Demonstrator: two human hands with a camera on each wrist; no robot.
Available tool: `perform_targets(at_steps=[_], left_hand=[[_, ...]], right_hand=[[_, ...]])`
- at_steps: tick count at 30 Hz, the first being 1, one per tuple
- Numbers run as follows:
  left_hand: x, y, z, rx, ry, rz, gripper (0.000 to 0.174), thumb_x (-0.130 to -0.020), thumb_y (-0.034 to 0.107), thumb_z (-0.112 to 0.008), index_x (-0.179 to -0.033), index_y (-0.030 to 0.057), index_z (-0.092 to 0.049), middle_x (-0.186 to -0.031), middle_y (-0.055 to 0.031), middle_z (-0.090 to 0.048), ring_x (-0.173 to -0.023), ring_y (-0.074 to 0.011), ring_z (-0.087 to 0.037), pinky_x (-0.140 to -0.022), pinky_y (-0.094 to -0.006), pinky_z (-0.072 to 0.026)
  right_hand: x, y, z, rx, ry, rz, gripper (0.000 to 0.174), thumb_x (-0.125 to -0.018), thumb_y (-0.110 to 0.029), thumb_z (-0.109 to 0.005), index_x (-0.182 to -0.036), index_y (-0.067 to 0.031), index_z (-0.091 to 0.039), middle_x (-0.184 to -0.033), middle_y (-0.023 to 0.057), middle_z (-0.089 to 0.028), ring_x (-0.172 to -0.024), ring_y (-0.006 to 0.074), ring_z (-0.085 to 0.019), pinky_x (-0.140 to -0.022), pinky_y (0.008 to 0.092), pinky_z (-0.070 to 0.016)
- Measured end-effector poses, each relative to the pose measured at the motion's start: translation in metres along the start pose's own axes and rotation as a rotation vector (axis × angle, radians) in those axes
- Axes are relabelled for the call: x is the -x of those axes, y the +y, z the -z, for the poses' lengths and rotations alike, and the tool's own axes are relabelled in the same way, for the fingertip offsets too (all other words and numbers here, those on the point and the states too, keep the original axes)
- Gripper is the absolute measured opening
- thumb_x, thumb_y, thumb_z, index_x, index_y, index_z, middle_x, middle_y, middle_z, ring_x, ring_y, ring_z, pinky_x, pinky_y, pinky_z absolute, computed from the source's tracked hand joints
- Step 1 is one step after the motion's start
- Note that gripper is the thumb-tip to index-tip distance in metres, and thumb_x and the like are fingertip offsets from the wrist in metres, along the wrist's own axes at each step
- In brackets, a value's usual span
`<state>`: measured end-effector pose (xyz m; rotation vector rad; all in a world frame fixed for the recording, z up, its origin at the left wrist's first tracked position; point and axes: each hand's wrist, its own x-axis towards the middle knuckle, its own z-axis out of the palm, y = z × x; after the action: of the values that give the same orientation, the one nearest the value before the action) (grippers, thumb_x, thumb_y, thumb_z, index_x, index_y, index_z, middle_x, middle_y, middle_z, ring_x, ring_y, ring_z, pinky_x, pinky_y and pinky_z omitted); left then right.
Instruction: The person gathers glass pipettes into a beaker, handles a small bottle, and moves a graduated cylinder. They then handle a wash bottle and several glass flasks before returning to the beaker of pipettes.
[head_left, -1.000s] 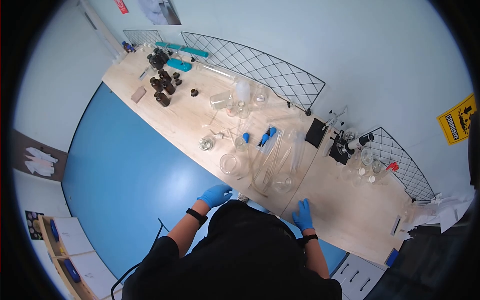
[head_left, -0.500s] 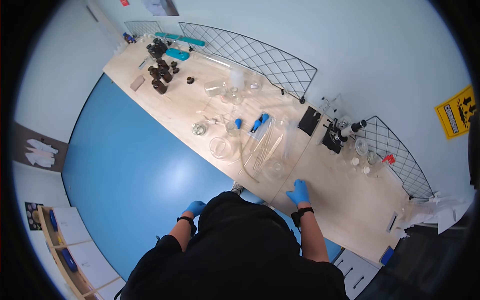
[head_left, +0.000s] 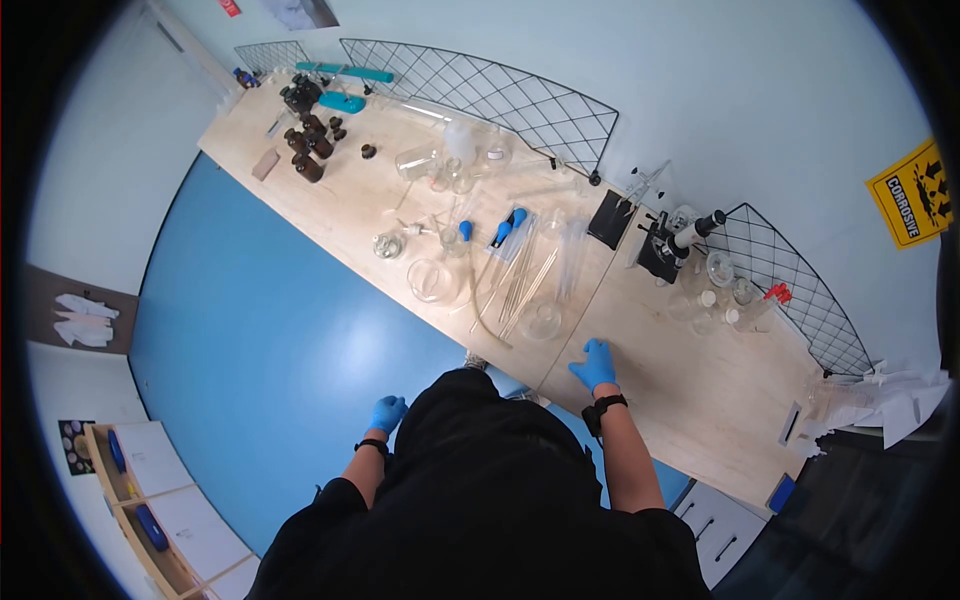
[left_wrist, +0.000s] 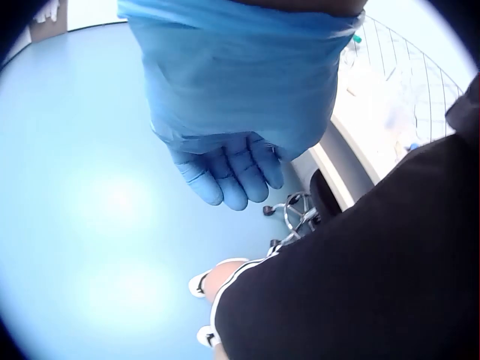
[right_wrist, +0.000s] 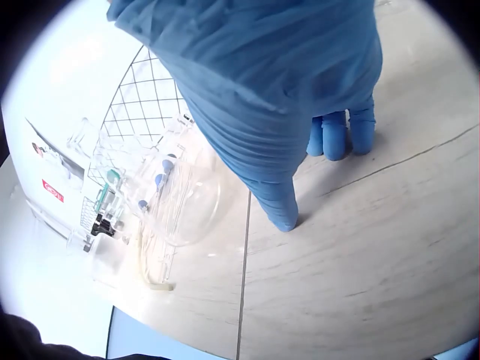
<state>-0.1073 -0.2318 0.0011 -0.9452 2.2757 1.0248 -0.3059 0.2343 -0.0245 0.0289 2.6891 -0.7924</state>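
My left hand [head_left: 388, 412], in a blue glove, hangs over the floor beside the body. In the left wrist view its fingers [left_wrist: 236, 180] are loosely bent and the palm holds nothing. The right hand [head_left: 596, 365], also gloved in blue, rests on the wooden table [head_left: 680, 400] just right of the seam. Its thumb [right_wrist: 279, 210] points down to the tabletop, and the other fingers are bent beneath the palm with nothing in them. Nearest to this hand is a round clear glass vessel [head_left: 541, 320], left of the seam.
Glass rods [head_left: 520, 290], a bent tube [head_left: 474, 310] and blue rubber bulbs [head_left: 505, 232] lie left of the seam. Brown bottles [head_left: 308, 167] stand far left. A microscope [head_left: 665, 252] and glassware stand at the back right before a wire grid [head_left: 790, 285]. A stool [left_wrist: 300, 214] is under the table.
My left hand has dropped from near the table edge to beside the body. The right hand has stayed on the table while its fingers bent in. The head view has shifted slightly.
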Motion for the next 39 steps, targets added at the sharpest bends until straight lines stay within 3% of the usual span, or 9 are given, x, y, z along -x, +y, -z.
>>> perform_targets(at_steps=[3, 9, 14, 19, 23, 27, 32, 34, 39], left_hand=[[-0.011, 0.013, -0.002, 0.234, 0.029, -0.008, 0.044, -0.094, 0.035, -0.053, -0.077, -0.0038, -0.064, -0.073, -0.0195, -0.067, -0.067, -0.0288, -0.063, -0.069, -0.0415, -0.0495], [-0.020, 0.070, 0.013, 0.054, 0.243, -0.159, 0.053, -0.097, 0.040, -0.049, -0.072, -0.0054, -0.059, -0.066, -0.0261, -0.058, -0.057, -0.0354, -0.056, -0.062, -0.0438, -0.0455], [-0.045, 0.110, 0.029, 0.059, 0.254, -0.337, 0.056, -0.099, 0.041, -0.045, -0.069, -0.0039, -0.059, -0.059, -0.0206, -0.056, -0.056, -0.0296, -0.057, -0.062, -0.0426, -0.0465], [-0.062, 0.160, 0.059, 0.484, 0.190, -0.397, 0.032, -0.099, 0.026, -0.050, -0.089, 0.0004, -0.065, -0.079, -0.0138, -0.066, -0.065, -0.0212, -0.062, -0.064, -0.0342, -0.0511], [-0.096, 0.159, 0.072, 0.432, 0.257, -0.532, 0.021, -0.096, 0.018, -0.054, -0.101, 0.0025, -0.066, -0.089, -0.0128, -0.068, -0.078, -0.0211, -0.065, -0.072, -0.0324, -0.0532], [-0.115, 0.159, 0.101, 0.147, 0.069, -0.608, 0.021, -0.091, 0.018, -0.059, -0.106, 0.0037, -0.067, -0.094, -0.0134, -0.069, -0.088, -0.0243, -0.067, -0.080, -0.0339, -0.0530], [-0.147, 0.159, 0.126, -0.039, -0.263, -0.618, 0.029, -0.089, 0.028, -0.063, -0.104, 0.0030, -0.068, -0.098, -0.0155, -0.070, -0.089, -0.0273, -0.067, -0.083, -0.0357, -0.0522], [-0.151, 0.180, 0.138, -0.253, -0.573, -0.439, 0.035, -0.089, 0.036, -0.064, -0.101, 0.0040, -0.070, -0.093, -0.0127, -0.071, -0.089, -0.0239, -0.067, -0.082, -0.0344, -0.0513], [-0.161, 0.202, 0.130, -0.421, -0.644, -0.612, 0.052, -0.091, 0.051, -0.054, -0.096, 0.0019, -0.071, -0.091, -0.0195, -0.069, -0.086, -0.0353, -0.066, -0.082, -0.0400, -0.0506]], right_hand=[[-0.003, 0.005, -0.002, -0.037, -0.005, 0.005, 0.052, -0.060, -0.022, -0.084, -0.096, -0.0055, -0.050, -0.101, 0.0192, -0.051, -0.094, 0.0371, -0.052, -0.082, 0.0440, -0.0465], [-0.004, 0.001, 0.005, -0.104, 0.016, 0.048, 0.051, -0.058, -0.021, -0.086, -0.092, -0.0056, -0.050, -0.100, 0.0177, -0.052, -0.091, 0.0353, -0.052, -0.080, 0.0414, -0.0468], [-0.004, 0.005, 0.000, -0.180, 0.064, 0.016, 0.050, -0.056, -0.021, -0.085, -0.089, -0.0046, -0.052, -0.096, 0.0176, -0.054, -0.088, 0.0370, -0.054, -0.077, 0.0428, -0.0471], [0.002, 0.014, -0.011, -0.133, 0.135, 0.014, 0.035, -0.067, -0.018, -0.077, -0.090, -0.0042, -0.054, -0.096, 0.0175, -0.054, -0.086, 0.0351, -0.054, -0.077, 0.0418, -0.0472], [0.021, 0.014, -0.016, -0.279, 0.237, 0.044, 0.023, -0.079, -0.015, -0.069, -0.095, -0.0031, -0.057, -0.094, 0.0169, -0.056, -0.089, 0.0312, -0.057, -0.079, 0.0396, -0.0474], [0.051, -0.012, -0.011, -0.394, 0.306, -0.023, 0.023, -0.084, -0.017, -0.067, -0.101, -0.0024, -0.060, -0.094, 0.0149, -0.062, -0.090, 0.0268, -0.061, -0.078, 0.0364, -0.0490], [0.080, -0.062, -0.009, -0.409, -0.031, -0.171, 0.025, -0.092, -0.021, -0.061, -0.108, -0.0018, -0.062, -0.098, 0.0130, -0.069, -0.088, 0.0196, -0.067, -0.078, 0.0323, -0.0523], [0.077, -0.093, -0.011, -0.445, -0.071, -0.188, 0.023, -0.093, -0.019, -0.061, -0.108, -0.0018, -0.062, -0.099, 0.0118, -0.069, -0.091, 0.0186, -0.067, -0.080, 0.0317, -0.0520], [0.044, -0.174, -0.027, -0.526, -0.130, -0.151, 0.022, -0.094, -0.016, -0.060, -0.110, -0.0012, -0.061, -0.102, 0.0115, -0.069, -0.094, 0.0183, -0.066, -0.084, 0.0314, -0.0519]])
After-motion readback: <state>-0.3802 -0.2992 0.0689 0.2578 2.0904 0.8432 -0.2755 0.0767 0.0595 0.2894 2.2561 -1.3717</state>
